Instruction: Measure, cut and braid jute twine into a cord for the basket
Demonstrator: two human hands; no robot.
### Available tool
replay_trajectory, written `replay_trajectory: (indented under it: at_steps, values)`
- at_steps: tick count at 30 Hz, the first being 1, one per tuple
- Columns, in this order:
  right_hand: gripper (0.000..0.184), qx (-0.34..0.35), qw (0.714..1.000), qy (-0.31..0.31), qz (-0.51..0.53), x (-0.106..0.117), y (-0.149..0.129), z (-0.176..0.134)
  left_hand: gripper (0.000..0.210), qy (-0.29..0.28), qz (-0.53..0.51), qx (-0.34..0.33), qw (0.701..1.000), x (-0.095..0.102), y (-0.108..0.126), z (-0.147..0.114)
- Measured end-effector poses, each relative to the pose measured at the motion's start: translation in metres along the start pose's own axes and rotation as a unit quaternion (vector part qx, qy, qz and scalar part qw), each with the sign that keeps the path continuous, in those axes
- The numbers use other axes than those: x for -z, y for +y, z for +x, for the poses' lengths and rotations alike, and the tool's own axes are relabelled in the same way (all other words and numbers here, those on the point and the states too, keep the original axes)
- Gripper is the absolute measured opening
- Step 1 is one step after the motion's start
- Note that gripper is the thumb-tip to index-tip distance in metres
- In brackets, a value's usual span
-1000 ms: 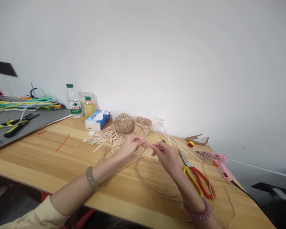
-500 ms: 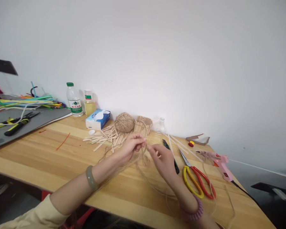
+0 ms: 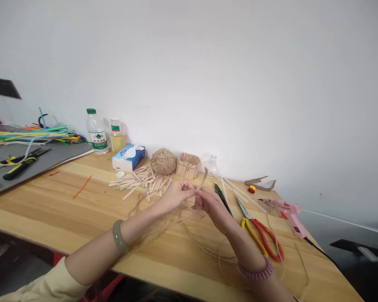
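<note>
My left hand [image 3: 179,193] and my right hand [image 3: 211,206] meet over the middle of the table, fingertips pinched together. Between them they grip jute twine [image 3: 204,178], whose short braided end sticks up above the fingers. Loose strands of the twine hang below my hands and trail over the wood to both sides. Just behind my hands sit a ball of twine [image 3: 164,162] and a small basket made of wooden sticks [image 3: 188,166]. A heap of craft sticks [image 3: 141,179] lies to the left of the ball.
Right of my hands lie a black utility knife [image 3: 223,199], red-and-yellow scissors [image 3: 261,235] and a pink glue gun [image 3: 291,216]. A tissue pack [image 3: 128,157], a water bottle [image 3: 97,132] and a jar of yellowish liquid [image 3: 117,136] stand at the back left. Pliers [image 3: 25,163] rest on a grey mat.
My hands have come together, the right one moving left to meet the left. The braided twine end now points up above the fingers.
</note>
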State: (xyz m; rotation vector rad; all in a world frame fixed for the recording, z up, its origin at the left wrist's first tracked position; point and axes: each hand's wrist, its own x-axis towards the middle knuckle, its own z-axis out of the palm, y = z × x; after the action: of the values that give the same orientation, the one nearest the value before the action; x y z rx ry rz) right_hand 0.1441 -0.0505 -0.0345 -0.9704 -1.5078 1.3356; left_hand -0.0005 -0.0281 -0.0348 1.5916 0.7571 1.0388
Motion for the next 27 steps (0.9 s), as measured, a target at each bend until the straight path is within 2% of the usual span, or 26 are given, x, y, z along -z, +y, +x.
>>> replay_trajectory:
  at_steps: [2, 5, 8, 12, 17, 23, 25, 27]
  values:
    - [0.034, 0.000, 0.999, 0.035, 0.005, -0.002, 0.002, 0.002, 0.025, -0.009, 0.000, 0.006, 1.000, -0.002, 0.000, 0.000]
    - [0.041, 0.009, 0.996, 0.084, 0.005, -0.003, 0.006, 0.005, 0.021, 0.014, 0.005, 0.017, 1.000, -0.003, -0.002, 0.000]
    - [0.041, 0.022, 0.994, 0.110, 0.015, -0.002, 0.009, 0.007, 0.025, 0.002, -0.001, 0.030, 1.000, -0.004, -0.003, -0.001]
    - [0.038, 0.011, 0.991, 0.124, 0.051, 0.003, 0.010, 0.008, 0.031, 0.016, 0.013, 0.044, 0.999, -0.003, -0.001, -0.002]
    - [0.040, -0.030, 0.994, 0.075, 0.074, 0.012, 0.003, 0.008, 0.030, 0.035, -0.004, 0.055, 0.998, -0.004, -0.001, -0.004]
    - [0.042, -0.030, 0.998, -0.038, -0.030, 0.018, -0.008, 0.003, 0.027, 0.083, -0.040, 0.046, 0.995, -0.003, -0.004, -0.006]
    - [0.042, -0.022, 0.997, -0.050, -0.061, 0.018, -0.010, 0.002, 0.027, 0.104, -0.037, 0.040, 0.993, -0.002, -0.002, -0.006]
    - [0.040, -0.002, 0.995, -0.037, -0.090, 0.019, -0.011, 0.004, 0.027, 0.111, -0.034, 0.041, 0.992, -0.003, 0.001, -0.007]
